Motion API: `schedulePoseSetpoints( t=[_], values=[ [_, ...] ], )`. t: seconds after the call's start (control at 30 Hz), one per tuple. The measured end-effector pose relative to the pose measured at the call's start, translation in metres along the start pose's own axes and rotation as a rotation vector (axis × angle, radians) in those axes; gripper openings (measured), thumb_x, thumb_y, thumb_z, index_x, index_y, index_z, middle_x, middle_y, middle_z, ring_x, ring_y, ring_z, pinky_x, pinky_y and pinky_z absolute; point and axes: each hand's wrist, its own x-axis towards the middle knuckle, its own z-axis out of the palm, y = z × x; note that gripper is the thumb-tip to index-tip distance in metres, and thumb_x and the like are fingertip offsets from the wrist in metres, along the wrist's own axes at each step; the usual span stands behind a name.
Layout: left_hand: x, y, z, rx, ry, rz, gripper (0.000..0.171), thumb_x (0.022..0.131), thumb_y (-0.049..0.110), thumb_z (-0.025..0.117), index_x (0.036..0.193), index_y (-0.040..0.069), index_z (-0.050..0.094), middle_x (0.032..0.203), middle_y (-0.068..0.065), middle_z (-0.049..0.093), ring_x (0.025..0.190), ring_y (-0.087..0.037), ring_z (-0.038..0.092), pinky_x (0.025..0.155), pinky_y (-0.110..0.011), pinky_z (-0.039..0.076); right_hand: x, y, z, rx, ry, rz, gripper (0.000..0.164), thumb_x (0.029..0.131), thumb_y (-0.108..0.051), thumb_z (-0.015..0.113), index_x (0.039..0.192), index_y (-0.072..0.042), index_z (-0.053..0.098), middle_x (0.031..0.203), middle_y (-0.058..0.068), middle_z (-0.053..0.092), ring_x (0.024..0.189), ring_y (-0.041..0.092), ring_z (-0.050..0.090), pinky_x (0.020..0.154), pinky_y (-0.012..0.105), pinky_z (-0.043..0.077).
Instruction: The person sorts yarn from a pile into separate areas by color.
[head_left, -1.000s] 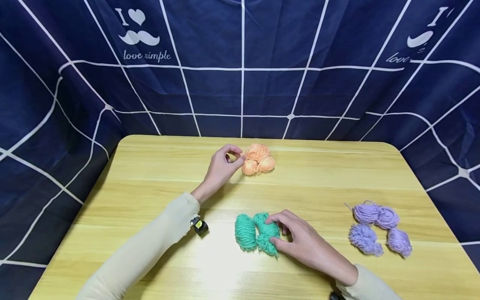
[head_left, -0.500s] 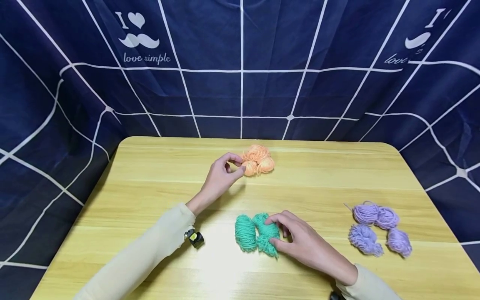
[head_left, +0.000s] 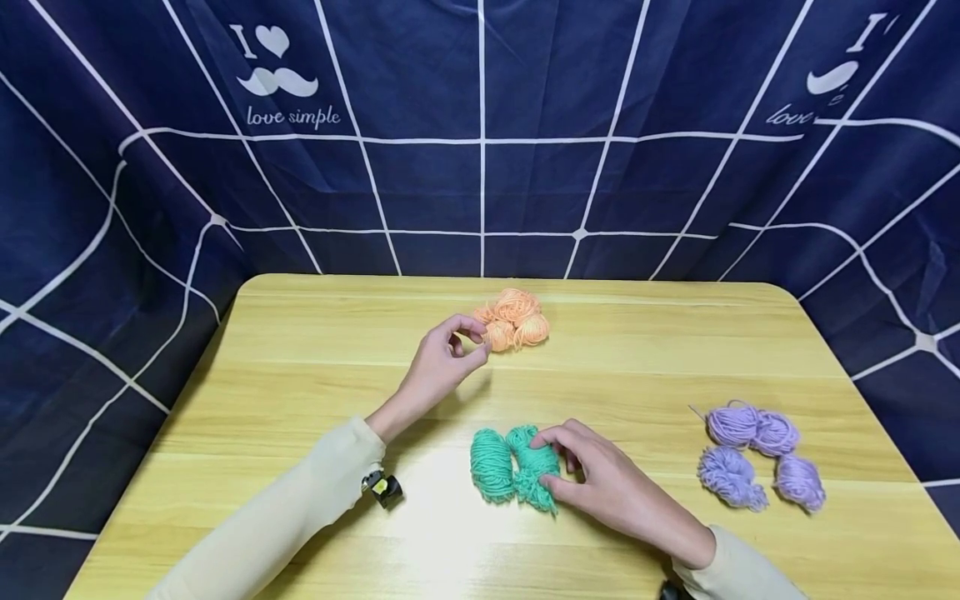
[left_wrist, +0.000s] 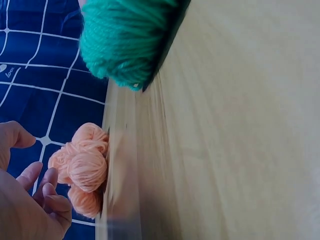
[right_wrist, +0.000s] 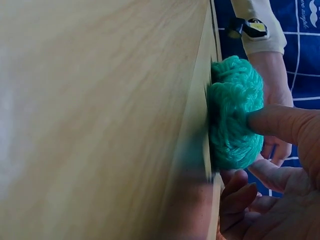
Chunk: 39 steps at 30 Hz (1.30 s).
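Note:
Two green yarn skeins (head_left: 491,465) lie side by side at the table's front middle. My right hand (head_left: 611,483) grips the right-hand green skein (head_left: 536,475), thumb and fingers on its right side; the right wrist view shows the thumb pressing that green yarn (right_wrist: 235,115). Farther back, a cluster of several orange yarn balls (head_left: 516,308) sits near the table's far edge. Just left of and in front of them hovers my left hand (head_left: 444,357), thumb and fingers apart. In the left wrist view, no yarn lies between those fingers, and the orange balls (left_wrist: 87,170) are beyond them.
Several purple yarn skeins (head_left: 735,454) lie in a loose group on the right side of the wooden table (head_left: 637,358). A dark blue cloth (head_left: 420,183) with white lines hangs behind and beside the table. A small black device (head_left: 384,488) is at the left sleeve.
My left hand has drawn back slightly toward the front and left, away from the orange yarn balls. The right hand stays on the green skein, and the yarn has not visibly moved.

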Motion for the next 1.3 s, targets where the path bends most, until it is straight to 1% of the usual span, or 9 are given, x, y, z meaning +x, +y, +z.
schedulePoseSetpoints(
  t=[0.1, 0.2, 0.4, 0.77, 0.87, 1.1, 1.2, 1.3],
  values=[
    [-0.004, 0.001, 0.0, -0.004, -0.016, 0.002, 0.024, 0.097, 0.013, 0.079, 0.119, 0.005, 0.072, 0.108, -0.005, 0.069, 0.08, -0.017, 0.049, 0.07, -0.029, 0.041, 0.0, -0.001, 0.0, 0.001, -0.003, 0.009, 0.032, 0.098, -0.023, 0.084, 0.126, -0.024, 0.07, 0.1, -0.011, 0.056, 0.087, 0.012, 0.054, 0.071, 0.029, 0.047],
    [-0.008, 0.002, 0.0, 0.001, -0.037, 0.004, 0.027, 0.097, 0.013, 0.078, 0.121, 0.003, 0.072, 0.108, -0.005, 0.068, 0.08, -0.017, 0.049, 0.07, -0.028, 0.041, 0.001, -0.001, -0.001, -0.002, -0.003, 0.012, 0.031, 0.097, -0.024, 0.084, 0.125, -0.024, 0.07, 0.099, -0.011, 0.056, 0.087, 0.012, 0.054, 0.071, 0.029, 0.047],
    [-0.015, 0.001, -0.001, -0.018, -0.091, 0.015, 0.031, 0.097, 0.013, 0.078, 0.124, -0.001, 0.07, 0.108, -0.009, 0.067, 0.079, -0.017, 0.049, 0.069, -0.027, 0.04, 0.001, -0.001, -0.001, 0.008, 0.0, 0.01, 0.032, 0.097, -0.023, 0.084, 0.125, -0.023, 0.069, 0.097, -0.01, 0.056, 0.086, 0.012, 0.054, 0.07, 0.029, 0.047],
    [-0.036, 0.001, -0.004, -0.049, -0.163, 0.025, 0.033, 0.097, 0.013, 0.079, 0.126, 0.002, 0.069, 0.109, -0.008, 0.068, 0.082, -0.019, 0.052, 0.072, -0.028, 0.043, 0.0, -0.002, -0.001, 0.0, -0.005, 0.005, 0.032, 0.097, -0.023, 0.084, 0.125, -0.023, 0.07, 0.099, -0.011, 0.056, 0.085, 0.011, 0.054, 0.069, 0.028, 0.047],
    [-0.042, 0.002, -0.005, -0.054, -0.174, 0.026, 0.032, 0.096, 0.013, 0.08, 0.125, 0.003, 0.069, 0.109, -0.01, 0.068, 0.082, -0.02, 0.052, 0.073, -0.027, 0.044, 0.0, -0.002, -0.001, 0.0, -0.005, 0.001, 0.032, 0.097, -0.022, 0.084, 0.125, -0.023, 0.07, 0.099, -0.011, 0.056, 0.084, 0.011, 0.054, 0.069, 0.028, 0.047],
    [-0.052, 0.004, -0.007, -0.069, -0.194, 0.029, 0.033, 0.096, 0.013, 0.081, 0.124, 0.002, 0.069, 0.108, -0.02, 0.066, 0.083, -0.021, 0.052, 0.074, -0.027, 0.043, 0.0, -0.001, -0.001, 0.007, -0.003, -0.003, 0.032, 0.097, -0.021, 0.084, 0.125, -0.022, 0.07, 0.098, -0.01, 0.056, 0.084, 0.012, 0.054, 0.068, 0.027, 0.047],
    [-0.056, 0.003, -0.008, -0.063, -0.201, 0.027, 0.033, 0.096, 0.014, 0.081, 0.124, 0.002, 0.069, 0.104, -0.017, 0.066, 0.083, -0.022, 0.053, 0.074, -0.027, 0.044, 0.0, -0.001, -0.001, 0.007, -0.006, 0.0, 0.031, 0.097, -0.022, 0.084, 0.125, -0.022, 0.07, 0.098, -0.01, 0.056, 0.084, 0.012, 0.054, 0.069, 0.028, 0.047],
    [-0.059, 0.002, -0.009, -0.047, -0.212, 0.028, 0.032, 0.095, 0.013, 0.082, 0.123, 0.002, 0.069, 0.101, -0.011, 0.066, 0.082, -0.021, 0.054, 0.073, -0.026, 0.045, 0.0, -0.001, -0.001, 0.006, -0.009, 0.004, 0.031, 0.097, -0.022, 0.084, 0.125, -0.022, 0.069, 0.098, -0.01, 0.056, 0.085, 0.012, 0.054, 0.069, 0.028, 0.047]
  ],
)
